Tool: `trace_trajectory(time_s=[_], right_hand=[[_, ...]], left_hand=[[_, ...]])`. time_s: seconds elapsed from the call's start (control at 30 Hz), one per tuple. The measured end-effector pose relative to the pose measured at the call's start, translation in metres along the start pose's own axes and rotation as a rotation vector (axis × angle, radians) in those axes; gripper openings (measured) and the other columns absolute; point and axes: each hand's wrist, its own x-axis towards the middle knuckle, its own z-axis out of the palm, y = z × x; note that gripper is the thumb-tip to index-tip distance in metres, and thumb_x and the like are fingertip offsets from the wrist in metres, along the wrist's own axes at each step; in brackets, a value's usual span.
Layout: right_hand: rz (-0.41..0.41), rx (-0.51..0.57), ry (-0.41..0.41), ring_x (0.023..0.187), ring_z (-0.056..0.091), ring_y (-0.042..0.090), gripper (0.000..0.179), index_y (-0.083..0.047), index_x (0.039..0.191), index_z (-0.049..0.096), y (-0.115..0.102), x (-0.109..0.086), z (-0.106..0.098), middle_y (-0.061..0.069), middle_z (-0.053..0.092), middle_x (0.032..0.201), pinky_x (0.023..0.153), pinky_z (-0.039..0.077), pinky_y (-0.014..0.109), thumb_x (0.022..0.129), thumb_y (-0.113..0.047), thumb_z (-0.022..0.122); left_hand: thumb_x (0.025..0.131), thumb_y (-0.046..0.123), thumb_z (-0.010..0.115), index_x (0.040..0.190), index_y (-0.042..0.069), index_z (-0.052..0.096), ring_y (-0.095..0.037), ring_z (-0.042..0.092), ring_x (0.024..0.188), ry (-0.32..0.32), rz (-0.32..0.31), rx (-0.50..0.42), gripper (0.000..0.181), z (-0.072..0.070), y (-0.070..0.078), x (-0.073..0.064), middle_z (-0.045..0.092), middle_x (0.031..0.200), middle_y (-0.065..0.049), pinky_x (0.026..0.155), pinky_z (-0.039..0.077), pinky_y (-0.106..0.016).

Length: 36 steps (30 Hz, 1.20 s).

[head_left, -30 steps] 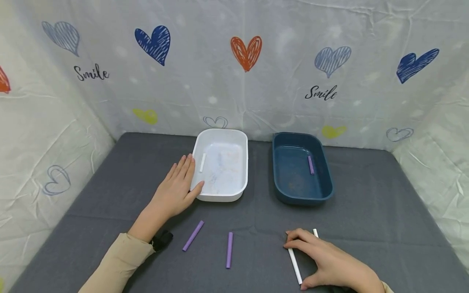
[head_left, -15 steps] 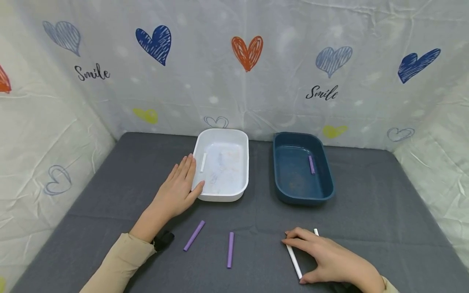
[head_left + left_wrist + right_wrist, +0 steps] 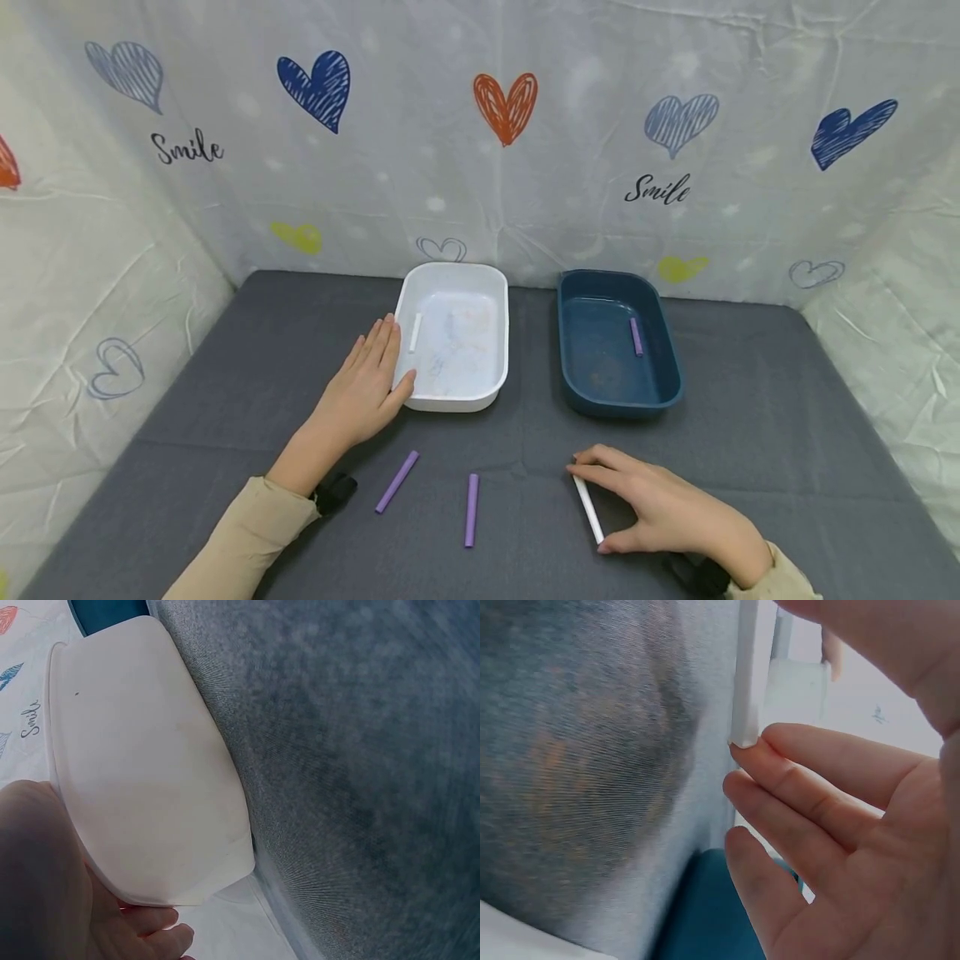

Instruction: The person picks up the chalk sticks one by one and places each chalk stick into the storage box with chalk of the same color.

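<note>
My right hand (image 3: pixel 652 504) pinches a white chalk stick (image 3: pixel 588 508) lengthwise, thumb at its near end and fingertips at the far end. In the right wrist view, the same white chalk (image 3: pixel 748 675) meets the fingertips just over the cloth. My left hand (image 3: pixel 358 387) rests with straight fingers along the left side of a white tray (image 3: pixel 453 405), its thumb by the near corner. One white chalk piece (image 3: pixel 415 333) lies in that tray. Two purple chalk sticks (image 3: pixel 397 482) lie on the table between the hands, one slanted, the other (image 3: pixel 471 510) nearly straight.
Right of the white tray stands a dark blue tray (image 3: pixel 621 411) with a purple chalk piece (image 3: pixel 636 337) inside. Grey cloth (image 3: pixel 525 450) covers the table. A pale curtain (image 3: pixel 405 167) printed with hearts hangs behind it and at both sides.
My right hand has moved forward and a little left with the white chalk. Another white stick's tip, seen earlier beyond that hand, is now out of sight. The left hand stays put.
</note>
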Motion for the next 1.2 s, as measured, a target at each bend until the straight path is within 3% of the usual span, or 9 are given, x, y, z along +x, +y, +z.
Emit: trace_trajectory(time_s=[0.23, 0.6, 0.9, 1.2], right_hand=[[0.003, 0.031, 0.011, 0.119, 0.052, 0.009, 0.072, -0.01, 0.145, 0.05, -0.001, 0.011, -0.007, -0.008, 0.046, 0.138, 0.094, 0.05, 0.034, 0.085, -0.036, 0.079], [-0.023, 0.026, 0.037, 0.117, 0.054, 0.014, 0.074, -0.008, 0.147, 0.047, -0.007, 0.035, -0.015, -0.006, 0.044, 0.138, 0.094, 0.05, 0.033, 0.085, -0.034, 0.079], [-0.049, 0.016, 0.079, 0.118, 0.055, 0.015, 0.074, -0.011, 0.148, 0.046, -0.014, 0.056, -0.021, -0.004, 0.044, 0.139, 0.096, 0.049, 0.033, 0.087, -0.035, 0.078], [-0.032, 0.072, 0.067, 0.123, 0.051, 0.015, 0.073, -0.012, 0.151, 0.042, -0.022, 0.079, -0.025, -0.005, 0.041, 0.141, 0.099, 0.046, 0.032, 0.089, -0.034, 0.074]], left_hand=[[0.106, 0.039, 0.034, 0.154, -0.01, 0.011, -0.036, 0.008, 0.151, 0.001, -0.003, -0.012, 0.072, 0.001, 0.0, 0.0, 0.006, 0.163, -0.024, 0.12, 0.012, -0.052], [0.105, 0.038, 0.036, 0.154, -0.011, 0.014, -0.037, 0.01, 0.15, 0.024, 0.003, -0.008, 0.072, -0.001, 0.001, -0.001, 0.01, 0.162, -0.025, 0.119, 0.014, -0.053], [0.105, 0.037, 0.036, 0.154, -0.011, 0.013, -0.037, 0.01, 0.15, 0.018, 0.001, -0.013, 0.072, -0.001, 0.001, 0.0, 0.009, 0.162, -0.025, 0.12, 0.013, -0.053], [0.105, 0.037, 0.036, 0.154, -0.011, 0.013, -0.037, 0.01, 0.15, 0.014, -0.001, -0.013, 0.072, 0.0, 0.001, 0.001, 0.01, 0.162, -0.025, 0.12, 0.013, -0.053]])
